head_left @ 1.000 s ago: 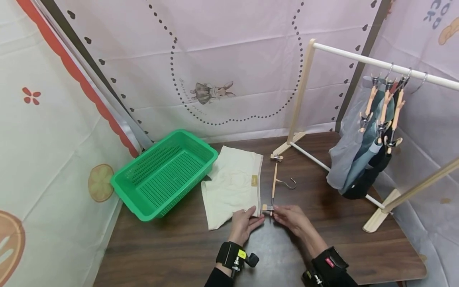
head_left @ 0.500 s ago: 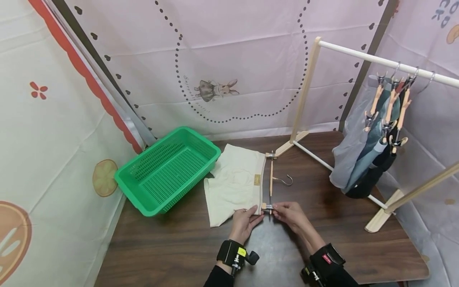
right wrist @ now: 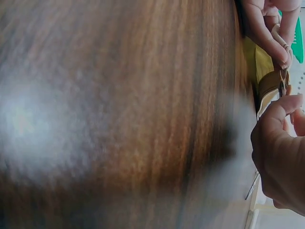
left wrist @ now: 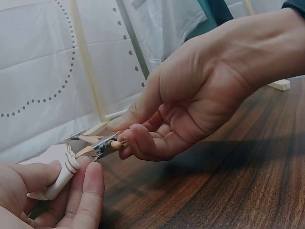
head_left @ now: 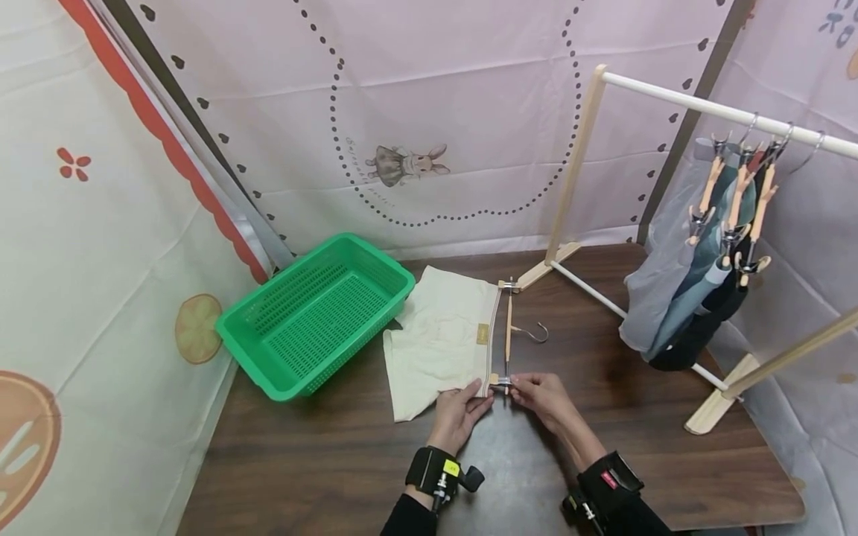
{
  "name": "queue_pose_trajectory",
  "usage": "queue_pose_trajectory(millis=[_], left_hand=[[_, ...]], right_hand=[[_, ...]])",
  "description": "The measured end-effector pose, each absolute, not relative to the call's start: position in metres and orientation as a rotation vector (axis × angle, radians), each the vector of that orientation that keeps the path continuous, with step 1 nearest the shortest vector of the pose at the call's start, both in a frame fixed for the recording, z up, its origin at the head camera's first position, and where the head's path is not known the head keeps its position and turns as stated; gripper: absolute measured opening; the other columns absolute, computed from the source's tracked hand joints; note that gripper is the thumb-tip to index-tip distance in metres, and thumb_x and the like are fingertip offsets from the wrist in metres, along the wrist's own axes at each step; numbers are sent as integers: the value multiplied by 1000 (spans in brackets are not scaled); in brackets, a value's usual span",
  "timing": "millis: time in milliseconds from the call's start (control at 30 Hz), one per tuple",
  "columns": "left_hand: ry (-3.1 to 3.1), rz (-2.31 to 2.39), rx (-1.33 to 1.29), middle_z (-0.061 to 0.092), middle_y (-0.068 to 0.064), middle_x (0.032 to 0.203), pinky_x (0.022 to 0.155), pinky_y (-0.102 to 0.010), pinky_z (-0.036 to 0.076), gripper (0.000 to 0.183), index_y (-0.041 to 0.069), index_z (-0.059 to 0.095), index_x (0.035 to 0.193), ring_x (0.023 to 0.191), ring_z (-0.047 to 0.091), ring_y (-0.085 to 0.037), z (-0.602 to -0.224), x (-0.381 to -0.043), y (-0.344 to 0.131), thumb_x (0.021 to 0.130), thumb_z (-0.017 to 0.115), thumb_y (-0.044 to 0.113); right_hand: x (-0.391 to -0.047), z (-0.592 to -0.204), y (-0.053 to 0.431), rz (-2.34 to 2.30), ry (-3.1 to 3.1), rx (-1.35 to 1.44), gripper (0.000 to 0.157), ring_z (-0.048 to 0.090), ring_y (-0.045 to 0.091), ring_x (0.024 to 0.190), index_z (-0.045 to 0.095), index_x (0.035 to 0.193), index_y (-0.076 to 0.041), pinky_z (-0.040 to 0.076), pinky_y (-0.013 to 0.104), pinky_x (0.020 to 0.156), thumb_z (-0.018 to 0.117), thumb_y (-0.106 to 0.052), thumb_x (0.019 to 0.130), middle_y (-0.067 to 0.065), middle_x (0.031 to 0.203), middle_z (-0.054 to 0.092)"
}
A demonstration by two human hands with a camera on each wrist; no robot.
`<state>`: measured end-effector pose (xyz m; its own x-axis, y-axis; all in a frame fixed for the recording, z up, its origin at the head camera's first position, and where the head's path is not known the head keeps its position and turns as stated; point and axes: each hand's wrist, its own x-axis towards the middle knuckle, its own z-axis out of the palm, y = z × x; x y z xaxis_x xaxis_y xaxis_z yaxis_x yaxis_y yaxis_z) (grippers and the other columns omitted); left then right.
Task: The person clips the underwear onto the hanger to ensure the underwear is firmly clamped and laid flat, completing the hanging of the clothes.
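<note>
Cream shorts (head_left: 442,335) with a striped waistband and a tan label lie flat on the table, waistband to the right. My left hand (head_left: 457,417) pinches the near corner of the waistband between thumb and fingers. A wooden clip hanger (head_left: 508,327) lies along the waistband, its metal hook pointing right. My right hand (head_left: 546,406) pinches the hanger's near clip (left wrist: 100,148) between thumb and fingers, with the clip's jaws right at the waistband corner. At the far corner, the other clip (head_left: 509,286) overlaps the waistband edge.
A green plastic basket (head_left: 281,391) stands left of the shorts. At the right, a wooden rack (head_left: 583,164) with a white rail carries several garments (head_left: 677,298) on clip hangers. Printed fabric walls (head_left: 429,89) enclose the brown table (head_left: 302,461).
The hanger has moved left against the waistband and straightened alongside it, its far clip now at the far corner. My right hand has followed the near clip; my left keeps its grip.
</note>
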<state>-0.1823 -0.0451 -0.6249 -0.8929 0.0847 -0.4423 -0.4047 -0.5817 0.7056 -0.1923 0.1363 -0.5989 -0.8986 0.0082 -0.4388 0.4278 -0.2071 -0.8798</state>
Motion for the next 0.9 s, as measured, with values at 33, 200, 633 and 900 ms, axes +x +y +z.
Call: queue_pose_trajectory(millis=[33, 200, 633, 900], left_hand=[[1250, 2516, -531, 72, -16, 101, 90, -38, 59, 30, -10, 57, 121, 88, 74, -22, -625, -183, -45, 99, 66, 7], [1289, 2506, -521, 73, -16, 103, 91, -39, 59, 34, -12, 55, 126, 88, 74, -22, -626, -184, -45, 100, 65, 7], [1387, 2463, -468, 73, -20, 103, 87, -38, 60, 31, -16, 59, 121, 83, 75, -22, -624, -183, -44, 99, 65, 5], [1363, 2428, -456, 73, -21, 101, 88, -40, 60, 35, -16, 58, 122, 84, 74, -22, -626, -183, -44, 104, 60, 15]], right_hand=[[-192, -599, 136, -2198, 1769, 515, 28, 63, 10, 73, 58, 120, 20, 57, 20, 66, 60, 1, 100, 11, 88, 66], [-193, -600, 131, -2240, 1731, 506, 31, 63, 10, 74, 56, 123, 21, 57, 19, 69, 60, 1, 101, 11, 88, 65], [-191, -605, 124, -2280, 1775, 446, 27, 63, 9, 71, 56, 117, 24, 57, 18, 67, 59, 5, 99, 10, 87, 64], [-191, -607, 120, -2265, 1765, 479, 30, 64, 11, 73, 55, 120, 24, 58, 19, 68, 61, 3, 99, 10, 87, 64]])
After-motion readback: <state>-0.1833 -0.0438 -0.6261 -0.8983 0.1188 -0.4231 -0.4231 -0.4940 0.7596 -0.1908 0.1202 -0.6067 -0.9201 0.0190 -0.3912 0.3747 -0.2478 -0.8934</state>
